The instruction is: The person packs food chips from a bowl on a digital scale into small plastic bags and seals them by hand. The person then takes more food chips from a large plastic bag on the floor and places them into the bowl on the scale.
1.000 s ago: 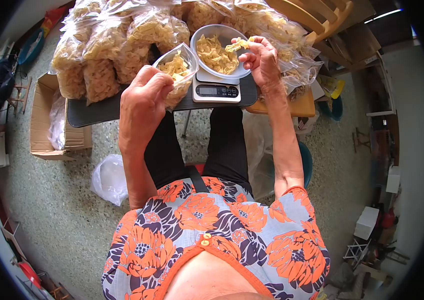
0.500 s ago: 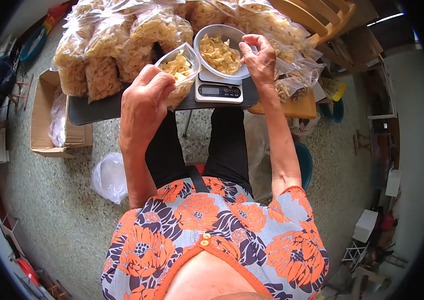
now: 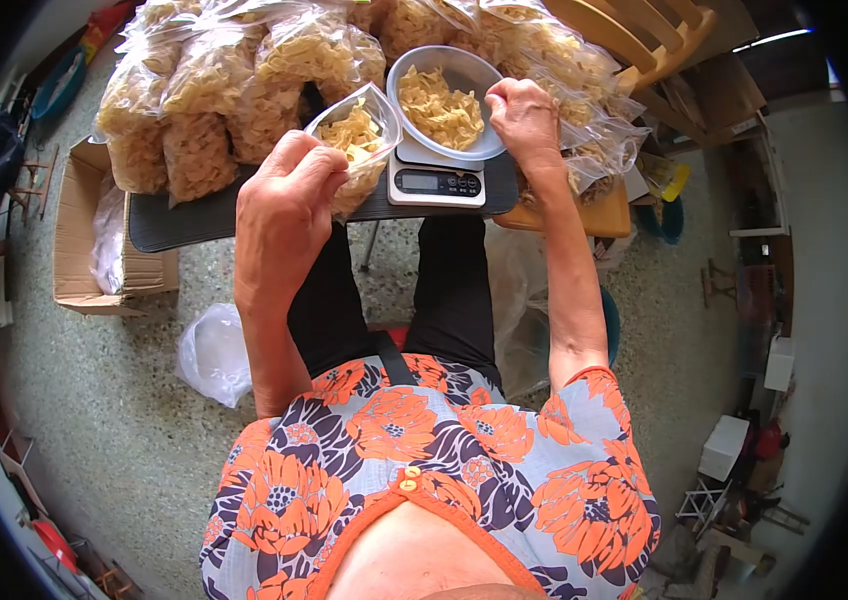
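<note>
- A dark, narrow tabletop (image 3: 179, 228) with rounded corners is set across the upper middle of the frame, above a speckled stone-like floor (image 3: 114, 420).
- A brown cardboard box (image 3: 74, 240), lined with thin plastic, is seen open at the left; a crumpled translucent sack (image 3: 216, 355) is left on the floor at lower left of centre.
- A slatted wooden chair (image 3: 679, 45) is partly shown at the upper right.
- Bulging, glossy plastic packs (image 3: 214, 80) of pale flakes are heaped along the top.
- A round, translucent bowl (image 3: 449, 57), part-filled with curled, ragged yellowish flakes (image 3: 439, 112), is borne by a flat white scale (image 3: 436, 185) at upper centre.
- Just left of it, a clear bag (image 3: 356, 188), open-mouthed and part-filled, is pinched at its edge between closed thumb and fingers of the left hand (image 3: 287, 220).
- The right hand (image 3: 527, 125) is held at the bowl's right rim, fingers curled in; whether anything is gripped cannot be told.
</note>
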`<state>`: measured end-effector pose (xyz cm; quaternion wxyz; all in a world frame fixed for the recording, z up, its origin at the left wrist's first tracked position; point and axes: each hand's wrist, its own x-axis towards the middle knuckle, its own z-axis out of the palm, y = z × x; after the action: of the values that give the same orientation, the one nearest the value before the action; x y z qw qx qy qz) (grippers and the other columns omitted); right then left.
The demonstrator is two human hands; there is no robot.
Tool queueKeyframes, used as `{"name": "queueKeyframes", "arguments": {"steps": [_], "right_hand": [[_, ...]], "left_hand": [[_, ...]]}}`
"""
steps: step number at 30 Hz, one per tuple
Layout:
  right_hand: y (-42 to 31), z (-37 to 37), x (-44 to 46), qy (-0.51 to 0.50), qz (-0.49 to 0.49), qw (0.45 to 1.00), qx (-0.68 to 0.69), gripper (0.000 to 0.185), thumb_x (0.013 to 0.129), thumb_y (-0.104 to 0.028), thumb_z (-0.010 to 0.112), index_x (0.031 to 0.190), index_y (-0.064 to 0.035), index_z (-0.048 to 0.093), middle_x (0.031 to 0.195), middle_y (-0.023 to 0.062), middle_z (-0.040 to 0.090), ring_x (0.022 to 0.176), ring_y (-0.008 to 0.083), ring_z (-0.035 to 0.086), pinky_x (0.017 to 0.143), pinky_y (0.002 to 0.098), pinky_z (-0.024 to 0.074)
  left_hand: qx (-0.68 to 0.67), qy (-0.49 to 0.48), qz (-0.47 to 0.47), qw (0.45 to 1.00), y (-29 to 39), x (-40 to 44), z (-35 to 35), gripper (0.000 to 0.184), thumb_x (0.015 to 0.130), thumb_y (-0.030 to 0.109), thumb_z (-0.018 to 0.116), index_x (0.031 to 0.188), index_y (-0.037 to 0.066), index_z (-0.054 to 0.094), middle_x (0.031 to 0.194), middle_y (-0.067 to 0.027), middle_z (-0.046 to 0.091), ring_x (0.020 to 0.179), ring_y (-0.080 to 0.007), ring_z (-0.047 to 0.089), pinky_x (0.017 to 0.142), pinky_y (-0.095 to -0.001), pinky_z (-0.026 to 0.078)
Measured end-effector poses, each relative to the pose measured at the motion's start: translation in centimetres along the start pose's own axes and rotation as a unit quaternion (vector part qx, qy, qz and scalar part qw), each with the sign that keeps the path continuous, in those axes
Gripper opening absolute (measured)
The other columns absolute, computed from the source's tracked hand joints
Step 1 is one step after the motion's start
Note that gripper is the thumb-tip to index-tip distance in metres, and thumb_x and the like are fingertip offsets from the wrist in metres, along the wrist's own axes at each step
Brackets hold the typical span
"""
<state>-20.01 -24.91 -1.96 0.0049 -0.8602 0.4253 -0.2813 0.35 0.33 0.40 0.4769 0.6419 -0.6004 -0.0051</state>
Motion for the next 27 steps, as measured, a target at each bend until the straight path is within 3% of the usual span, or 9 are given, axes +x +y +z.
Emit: {"name": "queueKeyframes", "arguments": {"steps": [2, 5, 15, 17, 18, 19, 21, 22, 27], "right_hand": [[-0.8, -0.1, 0.5, -0.148, 0.03, 0.985, -0.081, 0.023, 0.09, -0.026, 0.067, 0.093, -0.0053, 0.077, 0.095, 0.0203, 0.074, 0.092, 0.0367, 0.072, 0.086, 0.0462, 0.056], [-1.1, 1.1, 0.8, -0.172, -0.006, 0.973, -0.151, 0.024, 0.087, -0.027, 0.067, 0.089, -0.0068, 0.079, 0.091, 0.0199, 0.074, 0.088, 0.0377, 0.074, 0.078, 0.047, 0.0595], [-0.7, 1.6, 1.2, -0.187, 0.035, 0.972, -0.135, 0.025, 0.087, -0.029, 0.067, 0.091, -0.0067, 0.078, 0.091, 0.0176, 0.075, 0.087, 0.0334, 0.073, 0.084, 0.0431, 0.0582], [0.0, 0.9, 0.8, -0.067, 0.031, 0.996, 0.042, 0.023, 0.083, -0.027, 0.069, 0.087, -0.0054, 0.077, 0.089, 0.0197, 0.074, 0.086, 0.0392, 0.073, 0.075, 0.0488, 0.0585], [0.1, 0.8, 1.0, -0.039, 0.004, 0.997, 0.072, 0.024, 0.087, -0.026, 0.07, 0.088, -0.0025, 0.075, 0.083, 0.0173, 0.075, 0.073, 0.0319, 0.074, 0.068, 0.0457, 0.0582], [0.2, 0.4, 0.9, -0.037, 0.003, 0.997, 0.072, 0.024, 0.087, -0.026, 0.07, 0.088, -0.0025, 0.075, 0.083, 0.0173, 0.075, 0.073, 0.0319, 0.074, 0.068, 0.0457, 0.0582], [0.2, -0.9, 0.6, -0.11, 0.175, 0.925, 0.319, 0.021, 0.091, -0.02, 0.071, 0.093, 0.0005, 0.072, 0.081, 0.014, 0.075, 0.064, 0.0195, 0.073, 0.056, 0.0356, 0.0566], [0.9, -1.0, 0.4, -0.12, 0.18, 0.888, 0.405, 0.017, 0.094, -0.015, 0.071, 0.097, 0.0018, 0.069, 0.084, 0.011, 0.075, 0.063, 0.0111, 0.072, 0.05, 0.0241, 0.0538], [0.2, -0.4, -0.3, -0.079, 0.246, 0.791, 0.555, 0.014, 0.095, -0.013, 0.072, 0.1, -0.0007, 0.066, 0.088, 0.011, 0.074, 0.067, 0.0141, 0.073, 0.053, 0.0217, 0.0573]], "left_hand": [[-0.004, -0.001, -0.002, 1.0, 0.1, 0.0, 0.0, 0.011, 0.087, -0.004, 0.073, 0.095, 0.002, 0.069, 0.089, -0.0103, 0.063, 0.075, -0.0255, 0.065, 0.067, -0.036, 0.052], [-0.008, -0.001, -0.001, 1.0, 0.1, 0.0, 0.0, 0.011, 0.087, -0.004, 0.073, 0.095, 0.002, 0.069, 0.089, -0.0105, 0.063, 0.075, -0.0257, 0.065, 0.068, -0.0357, 0.053], [-0.003, -0.005, 0.0, 1.0, 0.1, -0.1, -0.4, 0.011, 0.086, -0.005, 0.072, 0.095, 0.001, 0.069, 0.09, -0.0119, 0.063, 0.077, -0.0278, 0.065, 0.07, -0.0364, 0.053], [-0.003, -0.004, -0.002, 1.0, 0.2, -0.2, -0.6, 0.011, 0.087, -0.005, 0.072, 0.095, 0.001, 0.069, 0.09, -0.012, 0.063, 0.077, -0.0279, 0.065, 0.07, -0.0364, 0.053], [-0.002, -0.004, -0.003, 1.0, 0.3, -0.2, -0.6, 0.011, 0.087, -0.005, 0.072, 0.096, 0.001, 0.069, 0.09, -0.012, 0.063, 0.077, -0.0279, 0.065, 0.07, -0.0364, 0.053], [-0.002, -0.003, -0.001, 1.0, 0.3, -0.1, -0.6, 0.011, 0.087, -0.005, 0.072, 0.096, 0.001, 0.069, 0.09, -0.012, 0.063, 0.077, -0.0279, 0.065, 0.07, -0.0364, 0.053], [-0.003, 0.0, -0.001, 1.0, 0.2, -0.2, -0.6, 0.011, 0.087, -0.005, 0.072, 0.096, 0.001, 0.069, 0.09, -0.0119, 0.063, 0.077, -0.0279, 0.065, 0.07, -0.0366, 0.053], [-0.004, 0.001, 0.002, 1.0, 0.2, -0.1, -0.6, 0.011, 0.087, -0.005, 0.072, 0.096, 0.001, 0.069, 0.09, -0.0119, 0.063, 0.077, -0.0279, 0.065, 0.07, -0.0366, 0.053], [-0.012, -0.007, -0.01, 1.0, 0.3, -0.3, -0.4, 0.01, 0.087, -0.004, 0.072, 0.095, 0.001, 0.069, 0.09, -0.0119, 0.063, 0.077, -0.0281, 0.065, 0.069, -0.0367, 0.052]]}}
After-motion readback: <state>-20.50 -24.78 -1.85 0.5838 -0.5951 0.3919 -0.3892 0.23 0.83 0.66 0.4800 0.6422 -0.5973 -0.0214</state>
